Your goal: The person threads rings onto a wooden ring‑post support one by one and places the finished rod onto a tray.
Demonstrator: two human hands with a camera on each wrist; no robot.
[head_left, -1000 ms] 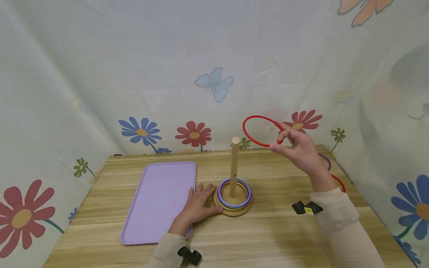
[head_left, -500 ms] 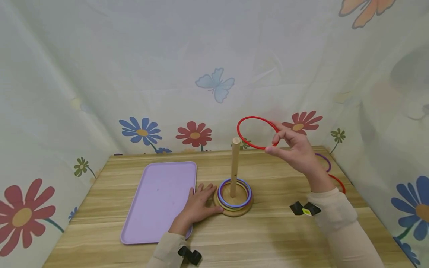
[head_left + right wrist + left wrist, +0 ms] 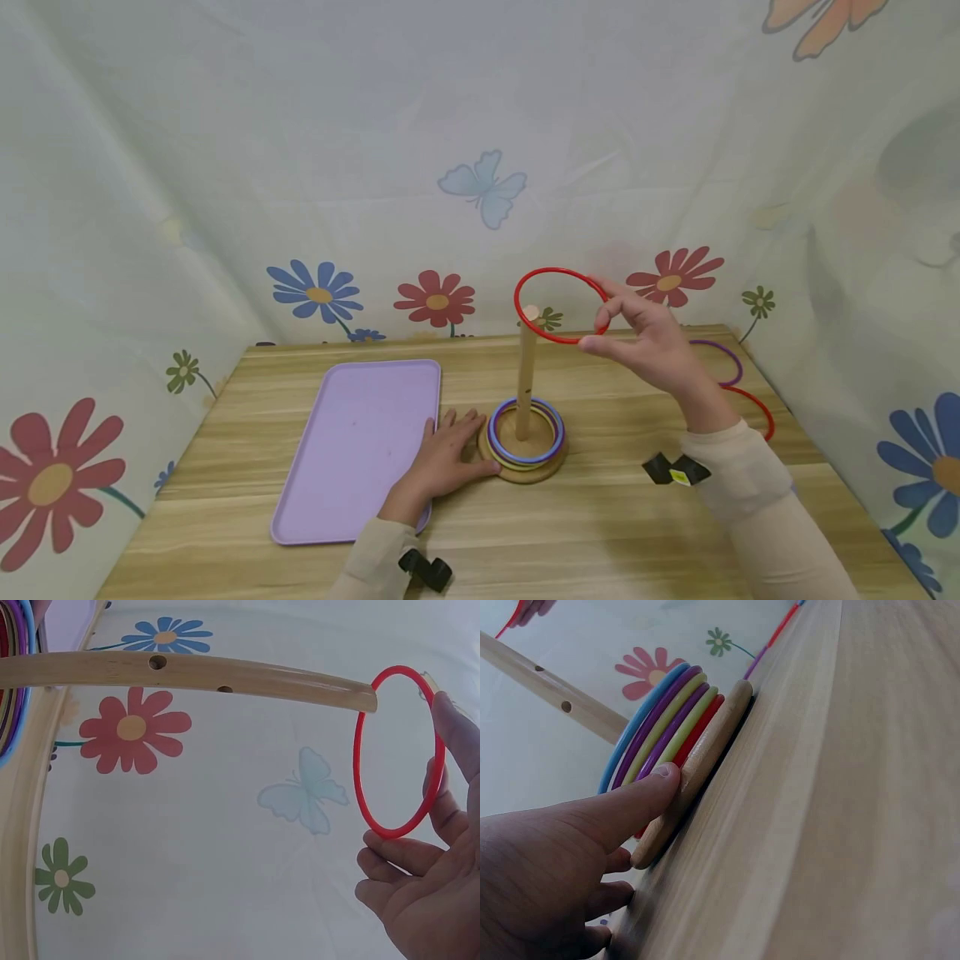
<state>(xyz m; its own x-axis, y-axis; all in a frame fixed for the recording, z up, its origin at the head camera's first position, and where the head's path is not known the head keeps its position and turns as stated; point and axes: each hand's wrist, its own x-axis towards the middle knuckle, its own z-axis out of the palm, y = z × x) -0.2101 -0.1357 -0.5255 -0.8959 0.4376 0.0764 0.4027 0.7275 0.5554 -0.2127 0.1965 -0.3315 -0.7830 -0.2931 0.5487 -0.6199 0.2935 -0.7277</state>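
A red ring (image 3: 552,270) is pinched by my right hand (image 3: 648,342) between thumb and fingers, at the top of a wooden peg (image 3: 526,375). In the right wrist view the red ring (image 3: 358,765) overlaps the peg's tip (image 3: 367,697). Several stacked rings (image 3: 654,724), blue, purple, yellow-green and red, lie around the peg's foot on the round wooden base (image 3: 735,705). My left hand (image 3: 442,462) lies beside the base with fingers spread; its thumb (image 3: 656,787) touches the base's edge.
A lilac tray (image 3: 352,442) lies on the wooden table (image 3: 570,542) to the left, partly under the left forearm. At the right, a purple ring (image 3: 738,362) and another red ring (image 3: 761,408) lie partly hidden behind the right arm. A flowered curtain (image 3: 337,208) stands behind.
My right hand has carried the red ring left and slightly down, from beside the peg to its top. The left hand has stayed still.
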